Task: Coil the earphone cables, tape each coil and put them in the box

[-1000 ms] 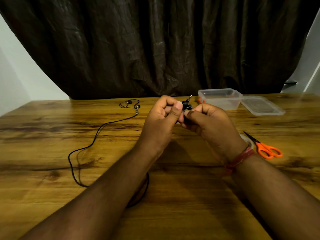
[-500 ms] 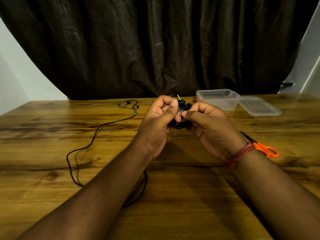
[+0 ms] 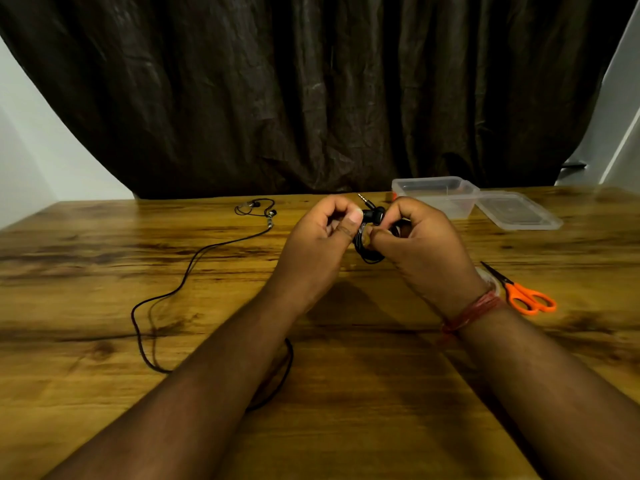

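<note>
Head view shows your left hand (image 3: 318, 237) and right hand (image 3: 419, 240) raised together above the wooden surface (image 3: 346, 393), both gripping one coiled black earphone cable (image 3: 370, 252) between them. Your left thumb presses against the coil's near side with the other fingers (image 3: 332, 207) curled in; your right fingers curl round the far side, so only the lower loop hangs out below your thumbs. Its metal jack plug (image 3: 365, 200) sticks up and to the left above the coil. A second earphone cable (image 3: 194, 268) lies uncoiled on the surface to your left, its earbuds near the far edge and its wire running back under your left forearm. Behind your right hand stands the clear plastic box (image 3: 433, 192), open; you cannot tell whether anything lies inside. Its lid (image 3: 516, 211) lies flat just beside it on the right. Orange-handled scissors (image 3: 523, 294) rest by your right wrist.
</note>
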